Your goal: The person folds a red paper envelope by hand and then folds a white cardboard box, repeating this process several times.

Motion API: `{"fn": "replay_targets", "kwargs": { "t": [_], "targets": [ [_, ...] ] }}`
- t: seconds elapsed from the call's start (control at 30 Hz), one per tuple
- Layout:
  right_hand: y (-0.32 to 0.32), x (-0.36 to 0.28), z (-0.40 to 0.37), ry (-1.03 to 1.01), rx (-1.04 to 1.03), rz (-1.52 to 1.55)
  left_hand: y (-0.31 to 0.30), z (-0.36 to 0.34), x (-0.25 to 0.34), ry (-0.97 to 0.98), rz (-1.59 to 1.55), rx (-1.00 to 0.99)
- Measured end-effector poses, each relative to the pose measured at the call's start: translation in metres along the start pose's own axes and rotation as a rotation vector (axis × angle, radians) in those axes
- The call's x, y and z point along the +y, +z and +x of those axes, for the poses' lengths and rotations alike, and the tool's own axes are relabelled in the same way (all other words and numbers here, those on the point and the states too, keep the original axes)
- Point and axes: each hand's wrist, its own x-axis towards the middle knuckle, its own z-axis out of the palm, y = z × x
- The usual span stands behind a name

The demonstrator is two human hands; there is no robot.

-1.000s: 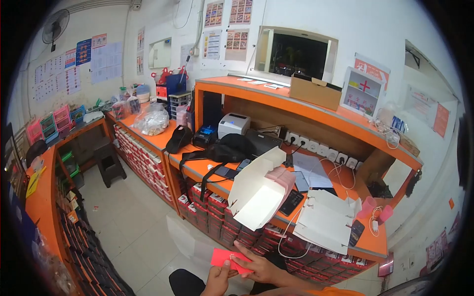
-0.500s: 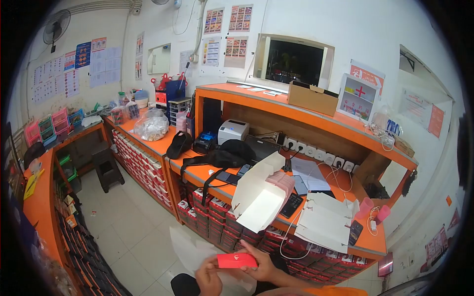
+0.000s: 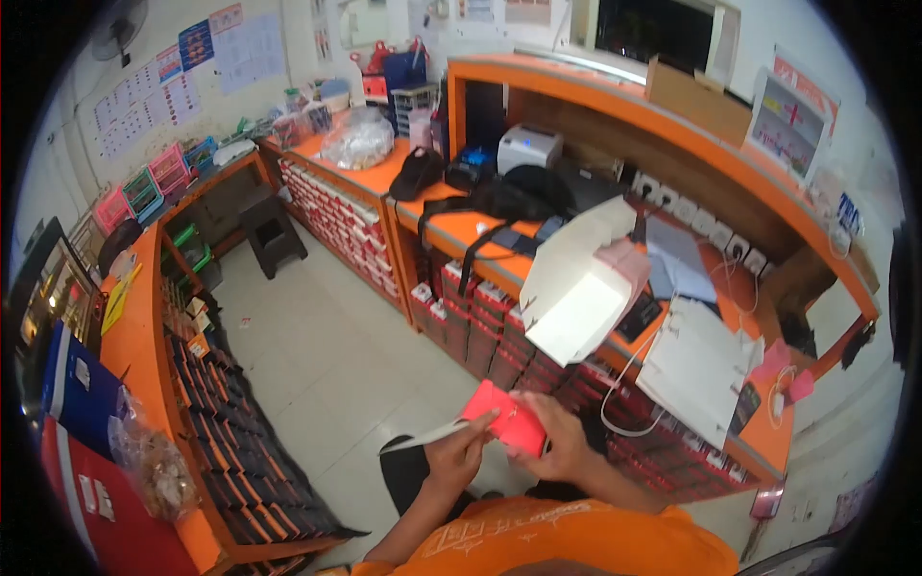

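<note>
A red envelope [image 3: 507, 417] with a small gold mark is between my two hands, in front of my orange shirt. My left hand [image 3: 457, 455] pinches its left side. A thin whitish sheet [image 3: 423, 438] sticks out to the left at that hand, seen nearly edge-on; how it is held cannot be made out. Closed on the right side of the envelope is my right hand [image 3: 562, 440]. Beyond the hands, an open white box [image 3: 576, 293] holding pinkish packets tilts at the edge of the orange desk [image 3: 451, 227].
A flat white carton [image 3: 693, 370] with a cable lies at right. Black bag [image 3: 519, 197], cap [image 3: 417, 173] and label printer [image 3: 529, 150] sit behind. Red-and-black boxes [image 3: 480, 326] fill the space under the desk. A black stool [image 3: 272, 235] stands on the floor; dark packs [image 3: 230, 442] line the left shelf.
My view has swung down and left. The red envelope has turned from level to slanted, and more of its face shows. The whitish sheet has gone from hanging broad to nearly edge-on.
</note>
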Motion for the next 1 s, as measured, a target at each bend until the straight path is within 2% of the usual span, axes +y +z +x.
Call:
{"fn": "replay_targets", "kwargs": {
  "t": [0.07, 0.13, 0.2, 0.27, 0.33, 0.37, 0.4, 0.43, 0.5, 0.53, 0.6, 0.63, 0.7, 0.73, 0.8, 0.87, 0.93, 1.0],
  "targets": [
    [-0.011, 0.008, -0.001, -0.011, -0.041, 0.001, -0.008, 0.006, 0.007, 0.033, 0.088, -0.096],
    [-0.012, 0.017, -0.015, 0.269, 0.115, 0.448, -0.02, 0.011, 0.011, -0.11, -0.109, -0.274],
    [-0.018, 0.015, -0.013, 0.383, 0.226, 0.667, -0.018, 0.01, 0.014, -0.174, -0.204, -0.303],
    [-0.023, 0.008, -0.011, 0.379, 0.25, 0.598, 0.0, 0.01, 0.016, -0.215, -0.231, -0.242],
    [-0.028, 0.002, -0.011, 0.144, 0.11, 0.116, 0.014, 0.011, 0.019, -0.179, -0.144, -0.29],
    [-0.024, 0.001, -0.012, 0.081, 0.17, 0.113, 0.024, 0.01, 0.021, -0.17, -0.147, -0.219],
    [-0.027, 0.001, -0.014, 0.104, 0.195, 0.103, 0.031, 0.009, 0.022, -0.16, -0.15, -0.145],
    [-0.032, 0.003, -0.016, 0.164, 0.219, 0.126, 0.036, 0.009, 0.021, -0.158, -0.154, -0.177],
    [-0.042, 0.013, -0.02, 0.257, 0.326, 0.208, 0.045, 0.009, 0.02, 0.076, 0.006, -0.162],
    [-0.043, 0.017, -0.022, 0.273, 0.346, 0.201, 0.053, 0.012, 0.03, 0.08, 0.001, -0.188],
    [-0.048, 0.026, -0.024, 0.549, 0.669, 0.751, 0.078, 0.02, 0.056, 0.434, 0.123, -0.403],
    [-0.06, 0.031, -0.026, 0.605, 0.628, 0.754, 0.088, 0.018, 0.06, 0.441, 0.118, -0.419],
    [-0.069, 0.039, -0.028, 0.575, 0.605, 0.794, 0.106, 0.012, 0.066, 0.392, 0.316, -0.609],
    [-0.071, 0.043, -0.029, 0.538, 0.564, 0.835, 0.112, 0.013, 0.061, 0.398, 0.315, -0.621],
    [-0.081, 0.051, -0.035, 0.499, 0.537, 0.877, 0.12, 0.026, 0.042, 0.231, 0.426, -0.561],
    [-0.093, 0.056, -0.05, 0.509, 0.554, 0.669, 0.146, 0.082, 0.039, 0.12, 0.675, -0.495],
    [-0.1, 0.058, -0.065, 0.507, 0.569, 0.683, 0.17, 0.125, 0.018, 0.097, 0.768, -0.637],
    [-0.107, 0.054, -0.079, 0.57, 0.56, 0.716, 0.205, 0.156, -0.015, 0.088, 0.706, -0.788]
  ]
}}
